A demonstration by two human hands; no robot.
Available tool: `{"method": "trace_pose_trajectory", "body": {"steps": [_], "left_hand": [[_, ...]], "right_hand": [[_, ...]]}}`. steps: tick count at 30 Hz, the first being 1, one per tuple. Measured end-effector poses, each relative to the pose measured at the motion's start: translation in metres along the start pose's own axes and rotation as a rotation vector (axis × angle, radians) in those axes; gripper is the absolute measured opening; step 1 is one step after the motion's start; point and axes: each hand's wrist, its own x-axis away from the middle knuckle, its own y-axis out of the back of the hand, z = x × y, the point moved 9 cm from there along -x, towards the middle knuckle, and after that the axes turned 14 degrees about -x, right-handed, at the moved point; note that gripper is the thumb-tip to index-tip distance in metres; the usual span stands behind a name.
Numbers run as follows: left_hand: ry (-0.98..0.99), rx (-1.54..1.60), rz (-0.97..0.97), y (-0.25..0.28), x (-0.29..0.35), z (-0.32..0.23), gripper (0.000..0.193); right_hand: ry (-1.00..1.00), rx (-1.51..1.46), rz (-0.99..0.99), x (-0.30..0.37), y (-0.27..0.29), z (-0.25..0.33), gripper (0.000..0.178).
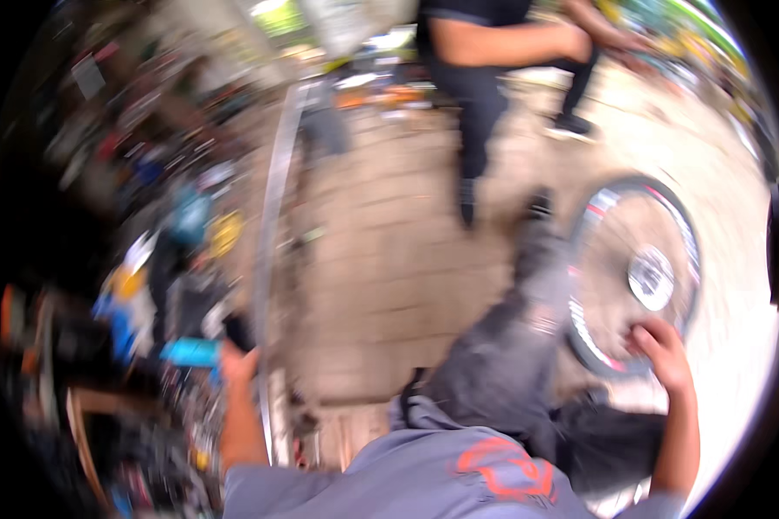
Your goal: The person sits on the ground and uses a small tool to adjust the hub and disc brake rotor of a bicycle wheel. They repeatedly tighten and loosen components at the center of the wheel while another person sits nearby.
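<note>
My left hand (pixel 237 363) is out over the clutter at the left, smeared by motion. A turquoise object (pixel 192 352) and a dark piece (pixel 237 329) are right against its fingers; whether it grips either cannot be told. My right hand (pixel 664 350) is over the near right rim of a bicycle wheel (pixel 599 353), its fingers curled together. What those fingers hold, if anything, is too blurred to make out. The wheel has a dark tyre, a rim with white and red markings, and a silver disc (pixel 650 278) at its hub. It lies beside my dark-trousered leg (pixel 502 355).
Another person (pixel 480 112) in dark clothes is at the far side on the paved floor (pixel 372 251). A long metal edge (pixel 274 199) divides the floor from a dense heap of mixed items (pixel 169 203) on the left. A wooden frame (pixel 78 428) stands at lower left.
</note>
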Motion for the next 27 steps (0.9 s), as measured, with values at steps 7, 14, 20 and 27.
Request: {"method": "trace_pose_trajectory", "body": {"steps": [7,14,20,27], "left_hand": [[-0.164,-0.045,0.017,0.226,-0.18,-0.038,0.084],[-0.384,-0.18,-0.02,0.219,-0.236,-0.015,0.099],[-0.397,-0.049,0.107,0.21,-0.235,-0.019,0.101],[-0.172,-0.228,0.157,0.206,-0.23,-0.019,0.103]], "right_hand": [[0.07,-0.393,-0.245,0.008,0.016,-0.13,0.036],[-0.052,-0.377,-0.733,-0.009,0.124,-0.212,0.041],[-0.151,-0.412,-0.863,-0.015,0.146,-0.273,0.042],[-0.138,-0.191,-0.887,0.015,0.172,-0.263,0.039]]}}
